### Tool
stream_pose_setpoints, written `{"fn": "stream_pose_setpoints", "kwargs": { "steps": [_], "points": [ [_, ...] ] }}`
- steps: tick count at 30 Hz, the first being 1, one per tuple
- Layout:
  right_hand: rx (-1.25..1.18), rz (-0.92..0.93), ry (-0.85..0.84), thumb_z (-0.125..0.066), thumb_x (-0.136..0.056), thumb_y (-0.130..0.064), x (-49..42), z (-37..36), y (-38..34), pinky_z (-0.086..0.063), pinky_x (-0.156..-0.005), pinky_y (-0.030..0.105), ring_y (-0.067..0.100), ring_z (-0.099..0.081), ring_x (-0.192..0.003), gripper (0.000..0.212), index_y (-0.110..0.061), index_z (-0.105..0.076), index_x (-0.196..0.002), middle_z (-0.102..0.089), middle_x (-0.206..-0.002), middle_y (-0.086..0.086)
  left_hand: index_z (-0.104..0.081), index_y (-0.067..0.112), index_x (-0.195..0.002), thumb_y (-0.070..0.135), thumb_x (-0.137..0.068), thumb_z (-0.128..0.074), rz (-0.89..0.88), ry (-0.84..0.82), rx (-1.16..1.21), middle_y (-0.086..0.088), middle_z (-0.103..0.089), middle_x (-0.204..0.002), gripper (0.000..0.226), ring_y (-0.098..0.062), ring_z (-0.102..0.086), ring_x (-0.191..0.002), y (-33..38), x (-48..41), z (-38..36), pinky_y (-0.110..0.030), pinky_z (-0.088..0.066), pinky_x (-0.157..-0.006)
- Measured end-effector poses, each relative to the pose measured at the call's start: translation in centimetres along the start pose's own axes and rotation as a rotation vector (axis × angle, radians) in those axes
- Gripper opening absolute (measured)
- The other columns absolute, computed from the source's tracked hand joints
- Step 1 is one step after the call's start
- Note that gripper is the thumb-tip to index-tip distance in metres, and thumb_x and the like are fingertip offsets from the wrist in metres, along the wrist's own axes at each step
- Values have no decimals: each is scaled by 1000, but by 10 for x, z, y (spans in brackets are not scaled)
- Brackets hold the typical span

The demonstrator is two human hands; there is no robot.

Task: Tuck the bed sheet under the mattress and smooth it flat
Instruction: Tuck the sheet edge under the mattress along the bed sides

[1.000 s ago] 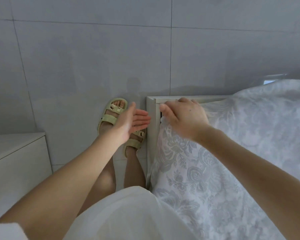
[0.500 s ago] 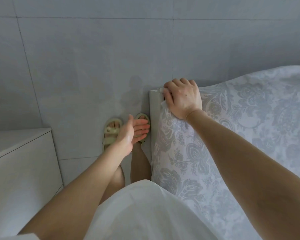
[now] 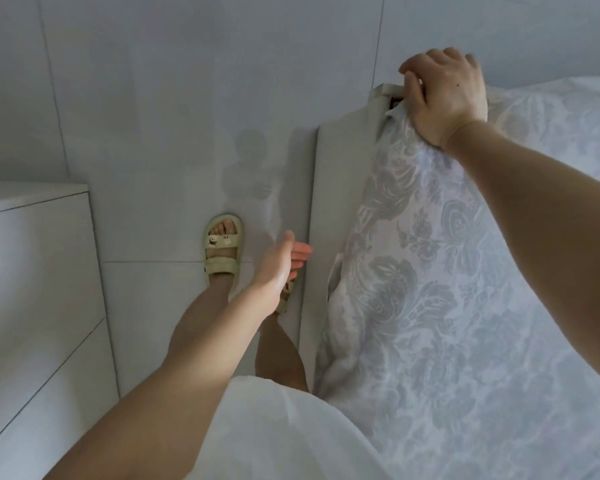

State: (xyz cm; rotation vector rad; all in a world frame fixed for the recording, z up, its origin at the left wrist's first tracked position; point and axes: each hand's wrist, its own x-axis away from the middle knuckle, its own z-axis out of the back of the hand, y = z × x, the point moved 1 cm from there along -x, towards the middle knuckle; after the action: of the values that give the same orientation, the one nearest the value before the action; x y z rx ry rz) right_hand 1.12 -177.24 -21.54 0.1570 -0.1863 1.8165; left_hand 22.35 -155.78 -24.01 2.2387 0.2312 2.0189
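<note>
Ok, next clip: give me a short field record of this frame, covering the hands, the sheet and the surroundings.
right hand: fingers curled over the bed sheet at the far corner of the bed frame
left hand: open, holds nothing, hangs in the air beside the bed frame
sheet state: floral top lies fairly flat; side edge bunched and loose along the frame, not yet tucked
surroundings: sandal on tiled floor; white cabinet at left

Sheet wht w/ grey floral; sandal pale yellow-grn.
</note>
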Motion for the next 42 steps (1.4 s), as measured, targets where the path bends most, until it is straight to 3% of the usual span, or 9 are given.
{"fn": "stream_pose_setpoints", "kwargs": {
  "steps": [6, 8, 10, 14, 19, 28, 33, 38, 42],
  "points": [
    [7, 355, 70, -44, -90, -32, 32, 36, -54, -37, -93, 39, 33, -59, -97, 33, -10, -65, -104, -67, -102, 11, -61, 19, -122, 40, -96, -43, 39, -98, -65, 8, -44, -137, 37, -15, -38, -130, -69, 9, -1, -27, -27, -100],
    [109, 649, -241, -37, -91, -34, 69, 30, -90, -42, -93, 40, 30, -61, -91, 37, -13, -66, -101, -68, -94, 7, -57, 10, -124, 40, -97, -44, 117, -150, 8, 7, -40, -139, 42, -14, -32, -134, -86, 13, -8, -26, -22, -96],
    [329, 788, -603, -27, -92, -39, 101, 19, -107, -39, -98, 41, 25, -58, -97, 44, -20, -64, -106, -67, -98, 0, -61, 14, -97, 45, -96, -41, 201, -152, 74, 4, -47, -128, 36, -16, -38, -127, -104, 18, -17, -26, -24, -91],
    [369, 729, -679, -13, -89, -45, 112, 19, -96, -42, -90, 36, 20, -55, -94, 61, -16, -67, -95, -62, -91, -2, -53, 18, -71, 45, -98, -37, 168, -152, 232, 3, -60, -84, 41, -12, -53, -80, -116, 13, -36, -27, -36, -74],
    [489, 738, -740, -21, -98, -45, 111, 11, -100, -39, -97, 36, 17, -54, -100, 52, -18, -66, -95, -61, -95, -4, -60, 17, -72, 41, -98, -40, 49, -169, 351, 2, -64, -74, 41, -12, -58, -71, -120, 16, -37, -24, -43, -76],
    [608, 727, -904, -15, -100, -48, 125, -6, -125, -28, -101, 38, 21, -49, -118, 60, -16, -63, -111, -62, -120, 4, -66, 26, -96, 36, -99, -37, -138, -266, 429, 9, -69, -87, 31, 1, -66, -75, -118, 61, -41, -14, -51, -63],
    [698, 844, -808, -8, -98, -53, 135, 0, -118, -30, -101, 37, 21, -45, -114, 66, -21, -63, -116, -58, -119, 2, -66, 39, -98, 40, -100, -32, -147, -363, 434, 15, -71, -95, 34, -1, -65, -94, -106, 69, -48, -31, -48, -97],
    [527, 622, -999, 3, -90, -63, 131, 12, -120, -39, -93, 37, 23, -56, -103, 79, -16, -57, -69, -60, -80, 1, -66, 37, -105, 45, -100, -26, -158, -336, 491, 11, -69, -106, 41, -4, -63, -101, -103, 71, -58, -30, -46, -99],
    [379, 536, -961, 6, -81, -67, 128, 33, -108, -43, -82, 36, 24, -59, -97, 90, -13, -65, -92, -64, -86, 5, -60, 38, -114, 49, -99, -20, -245, -304, 537, 10, -63, -118, 44, -3, -57, -110, -102, 74, -67, -25, -41, -101]
  ]
}}
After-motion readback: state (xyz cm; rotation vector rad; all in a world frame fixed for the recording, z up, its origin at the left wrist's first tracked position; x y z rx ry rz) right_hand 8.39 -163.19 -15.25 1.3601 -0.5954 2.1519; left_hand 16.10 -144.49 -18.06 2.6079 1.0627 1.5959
